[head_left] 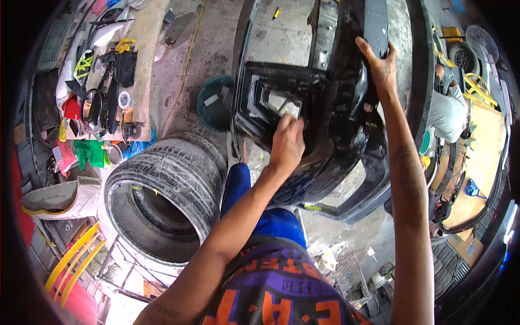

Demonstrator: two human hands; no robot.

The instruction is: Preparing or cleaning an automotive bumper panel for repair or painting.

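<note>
A large black car bumper [330,124] stands in front of me, with angular frame-like openings on its left part. My right hand [382,69] grips its upper right edge, thumb on the near face and fingers over the rim. Curled in a closed shape, my left hand [288,145] is at the bumper's inner left section beside a small opening. Whatever is between those fingers is hidden from view. Scuffed, dusty patches show on the black surface near that hand.
Two stacked, dusty tires [162,189] stand at my left, near a dark round tub [215,103]. A board [142,70] at the far left bears assorted parts and tools. To the right, a person in a light shirt [448,116] bends beside a wooden panel [482,157].
</note>
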